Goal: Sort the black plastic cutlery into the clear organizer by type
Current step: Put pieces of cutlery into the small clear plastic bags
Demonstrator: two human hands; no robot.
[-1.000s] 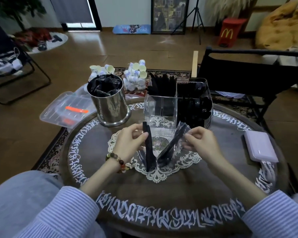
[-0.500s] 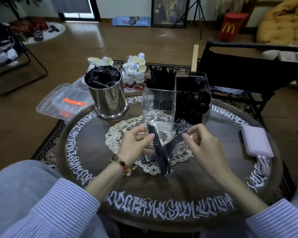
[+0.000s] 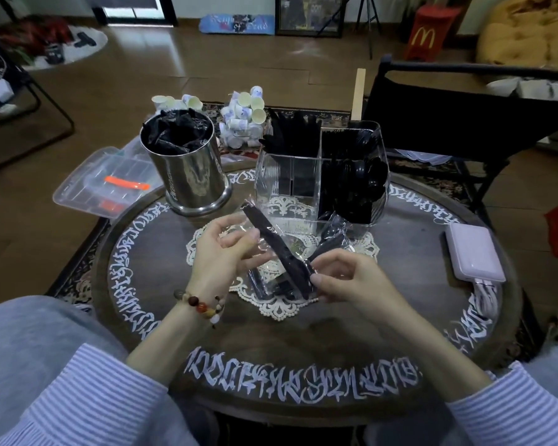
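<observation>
Step in hand: unwrapping. Left hand [image 3: 221, 252] pinches the clear wrapper [image 3: 264, 278]; right hand [image 3: 345, 278] grips the black cutlery piece [image 3: 279, 249] at its near end, above the surface [image 3: 271, 342]. Clear organizer [image 3: 290, 185] sits at 12 o'clock, spoons in its right compartment. Next, judged: free the piece, identify its type, drop it into the matching compartment.

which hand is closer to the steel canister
Left. The left hand sits just in front of the steel canister; the right hand is farther off, across the wrapped cutlery.
</observation>
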